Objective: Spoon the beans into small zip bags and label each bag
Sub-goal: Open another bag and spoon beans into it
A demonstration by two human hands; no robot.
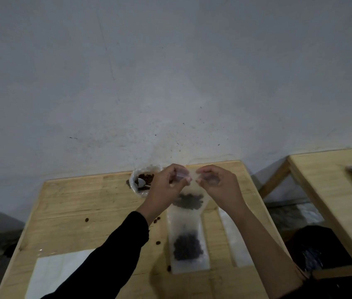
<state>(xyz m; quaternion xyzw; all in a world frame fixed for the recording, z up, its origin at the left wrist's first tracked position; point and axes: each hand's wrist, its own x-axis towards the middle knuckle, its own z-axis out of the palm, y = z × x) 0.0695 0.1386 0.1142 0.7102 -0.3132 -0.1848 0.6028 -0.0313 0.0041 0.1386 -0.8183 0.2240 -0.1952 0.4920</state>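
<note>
We see both hands up over the far half of the wooden table (69, 203), pinching the top edge of a small zip bag (189, 196). Left hand (166, 186) grips the bag's left top corner, fingers curled narrow on the plastic; right hand (218, 184) does the same on the right corner. Bag hangs between them with a dark clump of beans (189, 201) in its bottom. A second filled bag (186, 247) lies flat on the table just below it, nearer us. Bean container (143, 180) sits at the far table edge, just left of the left hand, white spoon (141, 182) in it. A few loose beans (87, 219) scattered on the wood. White sheet (56, 275) lies at near left; we can't tell what's on it
</note>
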